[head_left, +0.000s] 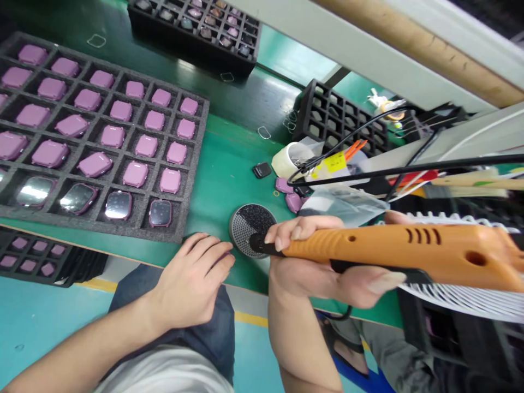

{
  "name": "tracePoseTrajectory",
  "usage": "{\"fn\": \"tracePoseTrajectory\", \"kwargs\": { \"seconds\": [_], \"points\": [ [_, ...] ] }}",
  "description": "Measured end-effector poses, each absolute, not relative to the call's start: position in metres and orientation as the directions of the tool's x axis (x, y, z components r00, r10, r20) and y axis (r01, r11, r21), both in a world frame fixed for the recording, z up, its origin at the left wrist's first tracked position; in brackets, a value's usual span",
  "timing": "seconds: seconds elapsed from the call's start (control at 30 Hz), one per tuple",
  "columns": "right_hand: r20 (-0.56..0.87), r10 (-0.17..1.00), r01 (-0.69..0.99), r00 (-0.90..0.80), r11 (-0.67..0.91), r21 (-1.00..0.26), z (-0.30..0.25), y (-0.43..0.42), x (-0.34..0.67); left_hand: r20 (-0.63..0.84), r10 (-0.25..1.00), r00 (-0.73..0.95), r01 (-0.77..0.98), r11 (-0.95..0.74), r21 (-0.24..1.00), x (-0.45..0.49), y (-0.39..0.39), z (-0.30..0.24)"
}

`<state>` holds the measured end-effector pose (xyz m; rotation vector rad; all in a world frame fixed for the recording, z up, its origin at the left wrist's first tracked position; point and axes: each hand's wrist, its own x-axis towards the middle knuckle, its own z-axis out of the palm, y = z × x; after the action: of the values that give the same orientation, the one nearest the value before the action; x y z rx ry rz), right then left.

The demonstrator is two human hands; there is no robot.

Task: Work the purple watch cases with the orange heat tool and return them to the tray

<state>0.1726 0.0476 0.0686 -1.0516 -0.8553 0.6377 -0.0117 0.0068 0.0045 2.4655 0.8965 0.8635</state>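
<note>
Now right hand point(315, 273) fingers point(289, 233) wrap orange screwdriver point(409, 248), tip over round dish point(244, 226).

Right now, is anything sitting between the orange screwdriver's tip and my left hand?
Only the round black dotted disc. It lies on the green mat at the tip of the orange screwdriver in the right hand, its edge close to the fingers of the left hand. Nothing else shows in that gap.

Right hand point(315, 262) grips orange screwdriver point(393, 251) — left hand point(192, 284) rests on green table point(229, 164).
</note>
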Motion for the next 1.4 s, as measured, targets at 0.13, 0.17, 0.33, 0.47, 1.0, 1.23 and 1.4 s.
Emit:
{"fn": "tracePoseTrajectory", "kwargs": {
  "seconds": [0.13, 0.17, 0.33, 0.47, 1.0, 1.23, 1.4],
  "points": [
    [0.434, 0.698, -0.028, 0.57, 0.544, -0.838, 0.066, 0.056, 0.165, 0.418, 0.698, 0.581, 0.486, -0.71, 0.51, -0.01, 0.007, 0.002],
    [0.433, 0.708, -0.036, 0.558, 0.542, -0.839, 0.065, 0.056, 0.165, 0.415, 0.705, 0.576, 0.503, -0.705, 0.5, -0.009, 0.007, 0.002],
    [0.435, 0.739, -0.043, 0.514, 0.529, -0.848, 0.065, 0.053, 0.168, 0.399, 0.694, 0.599, 0.501, -0.713, 0.489, -0.01, 0.008, 0.007],
    [0.43, 0.744, -0.053, 0.512, 0.527, -0.848, 0.064, 0.054, 0.167, 0.405, 0.679, 0.613, 0.452, -0.721, 0.525, -0.013, 0.009, 0.007],
    [0.25, 0.879, -0.029, 0.406, 0.285, -0.958, 0.088, 0.015, 0.17, 0.455, 0.695, 0.557, 0.474, -0.716, 0.513, -0.009, 0.009, 0.002],
    [0.184, 0.9, -0.053, 0.394, 0.222, -0.974, 0.081, 0.017, 0.17, 0.449, 0.695, 0.562, 0.474, -0.715, 0.513, -0.009, 0.008, 0.003],
    [0.216, 0.881, -0.067, 0.421, 0.267, -0.961, 0.079, 0.016, 0.169, 0.445, 0.695, 0.565, 0.473, -0.715, 0.516, -0.009, 0.008, 0.003]
  ]
}}
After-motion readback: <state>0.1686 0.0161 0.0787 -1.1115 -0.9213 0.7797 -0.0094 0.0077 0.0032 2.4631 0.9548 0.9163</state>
